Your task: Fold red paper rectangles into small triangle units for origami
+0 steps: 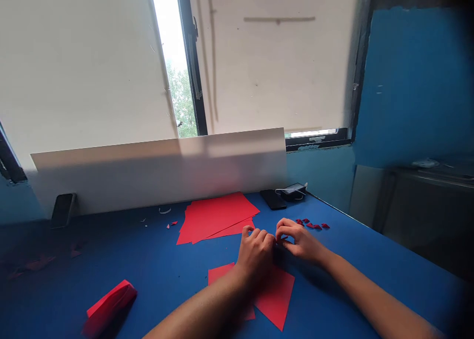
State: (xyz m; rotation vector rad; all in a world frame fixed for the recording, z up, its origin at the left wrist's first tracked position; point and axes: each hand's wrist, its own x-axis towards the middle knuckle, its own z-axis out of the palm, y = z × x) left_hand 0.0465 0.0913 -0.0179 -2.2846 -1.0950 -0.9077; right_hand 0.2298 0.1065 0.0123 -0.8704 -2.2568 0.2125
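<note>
My left hand (255, 254) and my right hand (299, 241) meet above the blue table (155, 280), their fingertips closed on a tiny piece of red paper (282, 239), mostly hidden by the fingers. Beneath my left wrist lie loose red paper sheets (277, 297), partly covered by the hand. Farther ahead is a stack of red paper sheets (217, 219). Several small folded red paper pieces (310, 225) sit just beyond my right hand. A folded red paper bundle (109, 305) rests at the near left.
A white board (155, 176) stands along the table's far edge, with a phone (62, 209) leaning against it. Another phone (273, 199) and a black charger (292, 192) with a white cable lie at the back. The table's right edge drops away beyond my right arm.
</note>
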